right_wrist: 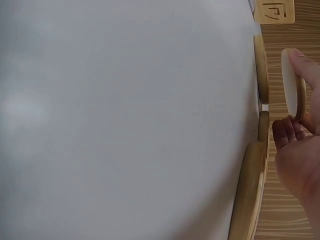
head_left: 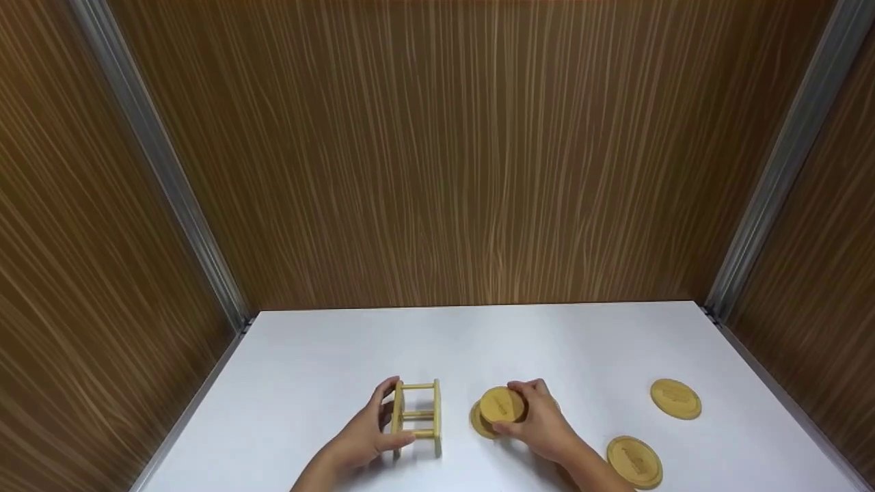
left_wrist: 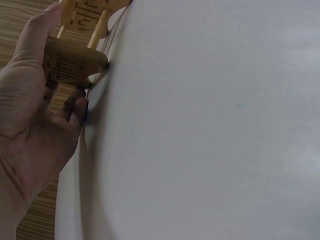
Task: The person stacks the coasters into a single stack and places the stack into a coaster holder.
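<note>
My left hand (head_left: 362,434) grips a small wooden rack (head_left: 437,417) by its left side panel, fingers at the far end and thumb at the near end. Thin rods join the rack's two panels, and the left wrist view shows cut-out patterns in the panels (left_wrist: 70,65). To the right of the rack, my right hand (head_left: 547,427) pinches a round wooden coaster (head_left: 501,404) by its edge, thumb near and fingers far. This coaster is raised and tilted in the right wrist view, with a pale underside (right_wrist: 290,85). A second coaster (head_left: 480,424) lies partly hidden beneath it.
Two more round coasters, a far one (head_left: 675,399) and a near one (head_left: 635,462), lie flat on the white table (head_left: 328,355) at the right. Behind the right hand and forearm, other wooden edges peek out. Wood-grain walls (head_left: 437,171) enclose the table at the back and sides.
</note>
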The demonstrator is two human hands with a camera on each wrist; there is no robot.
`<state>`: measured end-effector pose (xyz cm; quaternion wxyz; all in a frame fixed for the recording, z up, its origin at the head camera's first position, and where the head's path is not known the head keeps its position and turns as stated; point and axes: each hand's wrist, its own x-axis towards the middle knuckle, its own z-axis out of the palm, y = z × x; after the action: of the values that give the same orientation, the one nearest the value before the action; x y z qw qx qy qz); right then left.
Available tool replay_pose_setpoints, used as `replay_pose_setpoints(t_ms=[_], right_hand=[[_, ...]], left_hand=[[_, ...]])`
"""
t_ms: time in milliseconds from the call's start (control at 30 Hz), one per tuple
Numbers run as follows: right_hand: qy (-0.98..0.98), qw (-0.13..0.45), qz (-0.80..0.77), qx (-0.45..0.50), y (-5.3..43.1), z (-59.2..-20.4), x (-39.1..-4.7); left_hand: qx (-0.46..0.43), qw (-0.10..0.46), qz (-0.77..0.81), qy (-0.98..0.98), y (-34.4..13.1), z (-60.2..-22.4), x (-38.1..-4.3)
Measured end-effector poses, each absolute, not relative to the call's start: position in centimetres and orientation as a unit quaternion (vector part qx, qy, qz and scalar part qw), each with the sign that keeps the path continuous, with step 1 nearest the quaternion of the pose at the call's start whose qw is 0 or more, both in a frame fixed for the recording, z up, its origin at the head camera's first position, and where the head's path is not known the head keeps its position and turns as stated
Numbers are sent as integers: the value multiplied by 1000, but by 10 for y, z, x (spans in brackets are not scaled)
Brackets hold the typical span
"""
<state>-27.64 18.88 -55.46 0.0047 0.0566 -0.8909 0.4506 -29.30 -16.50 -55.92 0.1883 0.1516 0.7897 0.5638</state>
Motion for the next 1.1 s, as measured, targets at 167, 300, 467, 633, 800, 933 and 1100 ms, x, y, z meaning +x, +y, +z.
replay_pose_setpoints(t_ms=[167, 300, 467, 633, 800, 933, 1100], right_hand=[[-897, 7, 437, 64, 180, -558, -280], [-903, 10, 423, 68, 175, -560, -282], [-912, 15, 403, 73, 171, -562, -284], [-922, 14, 380, 73, 168, -562, -284], [-933, 22, 352, 76, 166, -562, -283], [-939, 32, 334, 78, 166, -563, -283], [-945, 33, 316, 76, 165, -562, -282]], left_hand=[[149, 187, 566, 789, -166, -559, -293], [150, 183, 562, 792, -166, -560, -293], [144, 186, 568, 789, -166, -560, -293], [140, 189, 574, 784, -165, -561, -293], [136, 187, 569, 789, -165, -562, -293], [146, 185, 562, 793, -165, -562, -293], [150, 181, 555, 798, -165, -560, -294]])
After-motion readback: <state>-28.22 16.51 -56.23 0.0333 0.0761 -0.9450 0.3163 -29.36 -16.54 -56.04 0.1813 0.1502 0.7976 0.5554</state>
